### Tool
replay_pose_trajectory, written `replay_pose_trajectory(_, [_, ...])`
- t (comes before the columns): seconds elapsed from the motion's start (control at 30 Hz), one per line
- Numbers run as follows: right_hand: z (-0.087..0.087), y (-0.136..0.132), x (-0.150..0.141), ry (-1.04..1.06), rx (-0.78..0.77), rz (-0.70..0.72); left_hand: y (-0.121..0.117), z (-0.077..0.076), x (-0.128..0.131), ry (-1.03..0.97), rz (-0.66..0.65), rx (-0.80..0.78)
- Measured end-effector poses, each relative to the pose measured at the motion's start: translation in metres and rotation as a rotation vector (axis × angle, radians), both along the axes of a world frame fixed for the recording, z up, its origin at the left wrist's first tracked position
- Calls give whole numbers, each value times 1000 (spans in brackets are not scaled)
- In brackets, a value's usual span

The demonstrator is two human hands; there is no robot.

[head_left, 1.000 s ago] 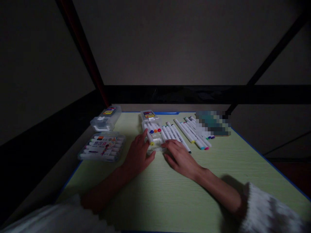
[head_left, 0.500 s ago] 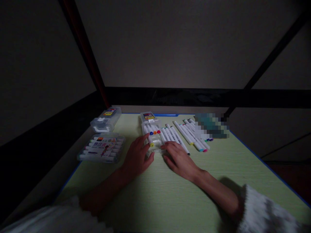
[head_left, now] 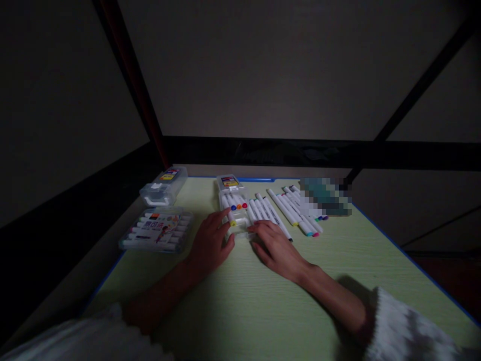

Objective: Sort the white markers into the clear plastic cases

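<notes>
An open clear plastic case (head_left: 243,233) lies in the middle of the table, its lid folded back. In it lie several white markers, among them ones with blue, orange and red ends, and a marker with a yellow end (head_left: 231,218) nearer me. My left hand (head_left: 211,239) is at the case's left side, thumb apart from the fingers, fingertips by the yellow-ended marker; whether they press on it I cannot tell. My right hand (head_left: 274,248) rests at the near right corner of the case, fingers stretched and thumb apart, just below a row of loose white markers (head_left: 267,210).
Further right lie more white markers (head_left: 296,210) with coloured ends, beside a blurred greenish flat item (head_left: 326,195). At left are a closed clear case of markers (head_left: 158,230) and, behind it, another clear case (head_left: 165,188). A blue strip (head_left: 257,179) lies along the far edge.
My view has tilted slightly, so the table sits a little lower. My left hand's thumb has drawn back slightly from the case; my right hand stays at its corner.
</notes>
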State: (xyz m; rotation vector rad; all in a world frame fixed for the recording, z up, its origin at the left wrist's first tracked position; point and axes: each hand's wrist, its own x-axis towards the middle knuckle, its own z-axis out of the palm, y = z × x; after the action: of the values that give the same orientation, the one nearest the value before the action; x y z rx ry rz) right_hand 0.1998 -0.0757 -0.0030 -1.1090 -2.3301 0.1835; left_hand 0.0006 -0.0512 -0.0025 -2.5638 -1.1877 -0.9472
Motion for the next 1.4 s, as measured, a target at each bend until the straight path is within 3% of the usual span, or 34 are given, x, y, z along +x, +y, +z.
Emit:
replay_pose_trajectory(1.13, [0, 0, 0, 5, -12, 6, 4, -4, -1, 5, 25, -93])
replay_pose_trajectory(1.4, [0, 0, 0, -19, -18, 2, 3, -4, -3, -12, -6, -37])
